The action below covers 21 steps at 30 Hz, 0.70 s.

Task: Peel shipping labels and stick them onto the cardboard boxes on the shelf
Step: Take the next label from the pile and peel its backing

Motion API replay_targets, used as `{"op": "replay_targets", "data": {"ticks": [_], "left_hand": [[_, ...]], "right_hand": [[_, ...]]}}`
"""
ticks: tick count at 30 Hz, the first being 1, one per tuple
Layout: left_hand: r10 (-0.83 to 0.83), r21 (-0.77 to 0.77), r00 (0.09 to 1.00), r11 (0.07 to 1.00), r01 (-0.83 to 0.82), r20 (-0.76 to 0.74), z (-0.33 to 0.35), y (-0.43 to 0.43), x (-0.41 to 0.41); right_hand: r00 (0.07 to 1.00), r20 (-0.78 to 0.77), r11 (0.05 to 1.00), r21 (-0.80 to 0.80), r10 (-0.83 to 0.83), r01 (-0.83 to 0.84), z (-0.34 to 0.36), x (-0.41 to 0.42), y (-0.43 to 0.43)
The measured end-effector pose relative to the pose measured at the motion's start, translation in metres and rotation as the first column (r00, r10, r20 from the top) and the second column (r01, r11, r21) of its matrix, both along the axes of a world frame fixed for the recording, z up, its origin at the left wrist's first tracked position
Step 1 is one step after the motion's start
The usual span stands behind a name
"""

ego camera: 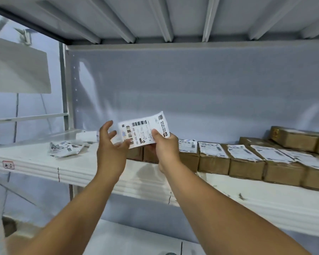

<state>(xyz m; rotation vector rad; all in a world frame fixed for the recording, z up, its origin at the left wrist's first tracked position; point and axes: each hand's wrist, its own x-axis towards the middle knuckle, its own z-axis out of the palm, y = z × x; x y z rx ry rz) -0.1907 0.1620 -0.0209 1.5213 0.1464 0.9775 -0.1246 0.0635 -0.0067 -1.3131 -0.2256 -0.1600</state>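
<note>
My right hand [164, 144] pinches the shipping label [144, 128] by its right end, thumb on the printed face and the other fingers behind it. The label is in the air in front of the shelf [81, 172], just above the left end of the row of cardboard boxes [214, 159]. My left hand [110, 142] is spread and loosely curved at the label's left edge. The thumb is close to the lower corner, but I cannot tell whether it touches.

I judge that I am about to peel this label or lay it down, and the risks sit there. If the adhesive side is bare, the free left end could curl over and stick to itself or to my left fingers. A label held by one end could also land crooked or wrinkled (the ones further right already look a little rumpled). The tops of the boxes right behind my hands are hidden, so I could paste over one that is already done.

All the boxes are closed, so nothing shows of what is in them. Those to the right carry stuck labels [212, 148] on their tops, and at the far right more boxes [293, 138] sit behind the row, nearer the back wall. On the left of the shelf lies a loose pile of crumpled printed sheets [64, 149], labels or peeled backings, I cannot say which. A small tag [8, 165] is stuck on the shelf's near edge at the left.
</note>
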Motion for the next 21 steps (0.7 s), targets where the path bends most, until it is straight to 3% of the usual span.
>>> {"op": "replay_targets", "data": {"ticks": [2, 5, 8, 12, 15, 17, 19, 21], "left_hand": [[-0.172, -0.194, 0.985, 0.965, 0.175, 0.034, 0.006, -0.026, 0.003], [-0.391, -0.380, 0.914, 0.834, 0.400, 0.106, 0.012, -0.069, 0.013], [-0.542, -0.405, 0.835, 0.745, 0.530, 0.095, 0.014, -0.120, 0.023], [-0.543, -0.403, 0.835, 0.749, 0.527, 0.083, 0.015, -0.181, 0.031], [-0.553, -0.328, 0.831, 0.774, 0.541, 0.065, 0.013, -0.214, 0.037], [-0.485, -0.209, 0.874, 0.853, 0.478, 0.020, 0.011, -0.227, 0.042], [-0.313, 0.066, 0.947, 0.946, 0.318, -0.070, 0.011, -0.239, 0.049], [-0.147, 0.318, 0.984, 0.932, 0.173, -0.104, 0.015, -0.245, 0.058]], "right_hand": [[0.998, -0.016, 0.997, 0.039, -0.067, 0.068, 0.004, -0.002, -0.023], [0.994, -0.048, 0.986, 0.124, -0.102, 0.107, 0.006, -0.002, -0.064], [0.985, -0.036, 0.978, 0.117, -0.167, 0.170, 0.005, -0.003, -0.103], [0.959, 0.028, 0.959, 0.008, -0.283, 0.282, 0.008, 0.000, -0.159], [0.901, 0.202, 0.874, -0.234, -0.384, 0.425, 0.015, -0.001, -0.208], [0.864, 0.288, 0.790, -0.360, -0.412, 0.497, 0.019, -0.003, -0.239], [0.832, 0.336, 0.702, -0.449, -0.441, 0.553, 0.019, -0.002, -0.276], [0.819, 0.357, 0.627, -0.526, -0.450, 0.574, 0.018, 0.006, -0.309]]}}
